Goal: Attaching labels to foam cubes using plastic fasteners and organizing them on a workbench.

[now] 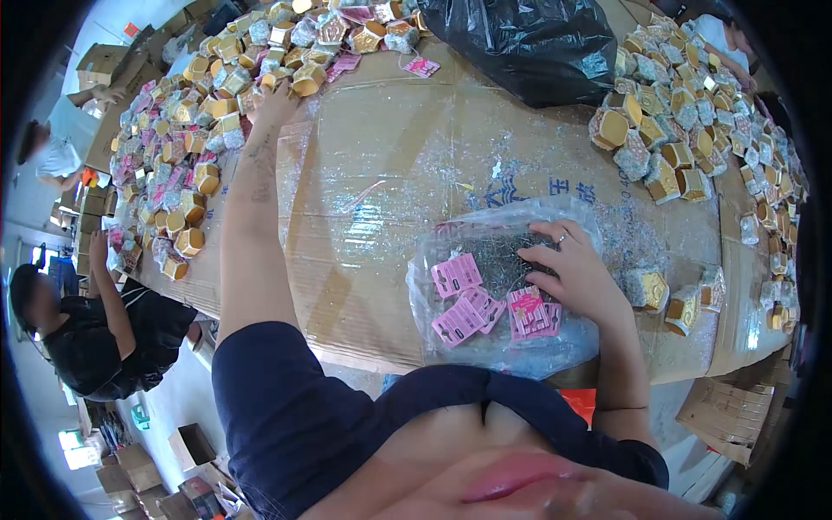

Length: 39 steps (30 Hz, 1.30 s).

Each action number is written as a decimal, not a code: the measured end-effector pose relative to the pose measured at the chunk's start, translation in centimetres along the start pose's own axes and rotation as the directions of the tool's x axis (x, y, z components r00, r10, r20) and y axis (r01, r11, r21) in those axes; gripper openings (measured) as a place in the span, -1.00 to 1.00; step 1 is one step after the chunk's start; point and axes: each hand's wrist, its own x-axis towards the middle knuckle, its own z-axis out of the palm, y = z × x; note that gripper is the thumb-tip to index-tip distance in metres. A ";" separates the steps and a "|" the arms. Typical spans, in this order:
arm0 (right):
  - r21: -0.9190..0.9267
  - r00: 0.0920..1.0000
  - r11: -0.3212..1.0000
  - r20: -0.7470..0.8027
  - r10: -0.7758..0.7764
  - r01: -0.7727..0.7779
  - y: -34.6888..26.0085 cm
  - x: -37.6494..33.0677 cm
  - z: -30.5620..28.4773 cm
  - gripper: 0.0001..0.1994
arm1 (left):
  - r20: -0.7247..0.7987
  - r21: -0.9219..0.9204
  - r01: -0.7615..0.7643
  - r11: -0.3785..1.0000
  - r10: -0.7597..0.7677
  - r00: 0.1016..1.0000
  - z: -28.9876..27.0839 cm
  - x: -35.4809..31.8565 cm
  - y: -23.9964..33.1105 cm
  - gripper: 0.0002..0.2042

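on cardboard table [390, 173]: right hand [572, 273] spread flat on clear bag [511, 347], gripping nothing; left hand [276, 102] among gold boxes [305, 78], fingers hidden, grip probably unclear.

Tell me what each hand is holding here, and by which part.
The right hand rests inside the clear plastic bag, fingers on the pink tags; no closed grip shows. The left hand reaches the small gold boxes; its grip cannot be told.

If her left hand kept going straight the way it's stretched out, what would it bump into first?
The left hand points up the cardboard-covered table into the heap of small gold boxes. Its fingertips seem already at the nearest gold box, so that would likely come first, though depth is hard to judge.
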 end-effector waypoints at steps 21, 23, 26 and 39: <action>-0.015 0.997 0.998 -0.036 -0.063 0.063 0.3 -0.4 0.3 -0.68 | -0.070 -0.367 -0.184 0.912 0.170 0.983 -7.9 -6.9 21.2 -0.46; -0.002 0.997 0.997 -0.023 -0.074 0.074 0.1 -0.3 0.3 -0.68 | -0.131 -0.598 -0.311 0.738 0.294 0.947 -8.6 -4.8 23.6 -0.38; -0.003 0.997 0.998 -0.025 -0.067 0.067 -0.1 -0.2 0.2 -0.68 | -0.138 -0.981 -0.153 0.116 0.127 0.982 -9.0 -3.2 31.7 -0.31; 0.000 0.999 0.999 0.002 -0.039 0.039 0.4 0.4 0.1 -0.69 | -0.437 -0.892 -0.423 -0.158 0.064 0.897 -12.3 4.2 43.2 -0.62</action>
